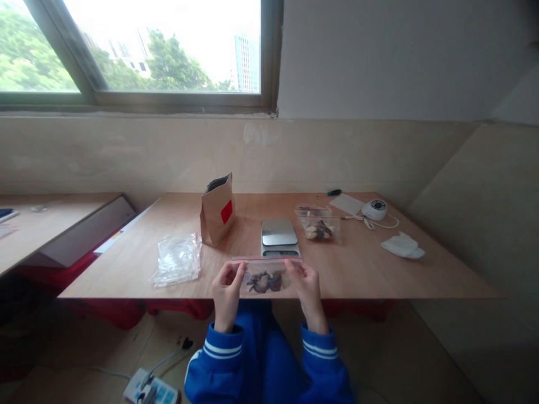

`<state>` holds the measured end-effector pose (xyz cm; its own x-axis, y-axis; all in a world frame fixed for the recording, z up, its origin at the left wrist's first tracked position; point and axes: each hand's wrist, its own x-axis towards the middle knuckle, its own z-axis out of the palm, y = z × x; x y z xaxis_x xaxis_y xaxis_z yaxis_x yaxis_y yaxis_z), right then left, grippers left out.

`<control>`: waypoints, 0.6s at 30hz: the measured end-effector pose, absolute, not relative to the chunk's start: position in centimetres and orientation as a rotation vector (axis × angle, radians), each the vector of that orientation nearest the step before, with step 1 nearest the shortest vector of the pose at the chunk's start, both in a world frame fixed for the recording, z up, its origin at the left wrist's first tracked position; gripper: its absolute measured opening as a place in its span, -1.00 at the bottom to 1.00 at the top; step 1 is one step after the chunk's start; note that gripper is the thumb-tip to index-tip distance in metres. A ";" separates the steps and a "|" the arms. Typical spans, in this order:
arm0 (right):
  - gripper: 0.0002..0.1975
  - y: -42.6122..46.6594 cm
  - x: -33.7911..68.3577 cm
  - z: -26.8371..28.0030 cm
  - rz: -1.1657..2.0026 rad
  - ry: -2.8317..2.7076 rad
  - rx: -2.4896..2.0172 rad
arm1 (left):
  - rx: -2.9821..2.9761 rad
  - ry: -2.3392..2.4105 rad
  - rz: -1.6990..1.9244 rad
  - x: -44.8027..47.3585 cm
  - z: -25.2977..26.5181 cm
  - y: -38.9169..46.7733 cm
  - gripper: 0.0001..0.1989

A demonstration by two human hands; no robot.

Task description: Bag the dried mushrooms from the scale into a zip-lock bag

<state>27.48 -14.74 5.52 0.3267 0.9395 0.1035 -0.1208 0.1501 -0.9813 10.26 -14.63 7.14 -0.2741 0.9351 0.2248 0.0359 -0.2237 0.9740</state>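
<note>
I hold a small clear zip bag with dark dried pieces inside, upright at the near edge of the wooden table. My left hand pinches its left top corner and my right hand pinches its right top corner along the red seal strip. Just behind the bag sits a small silver kitchen scale. A brown paper pouch with a red label stands open behind and to the left.
A pile of empty clear bags lies at the left. Two filled bags rest right of the scale. Farther right are a white round device with cord, a white card, crumpled tissue. A power strip lies on the floor.
</note>
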 end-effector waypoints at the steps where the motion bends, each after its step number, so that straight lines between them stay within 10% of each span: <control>1: -0.70 -14.8 27.4 5.6 0.943 -0.927 -1.148 | 1.222 1.313 1.597 10.3 7.1 -14.7 -0.74; 18: -0.72 -14.8 25.8 5.5 1.048 -0.879 -0.923 | 1.184 1.109 1.576 9.3 7.2 -14.7 -0.75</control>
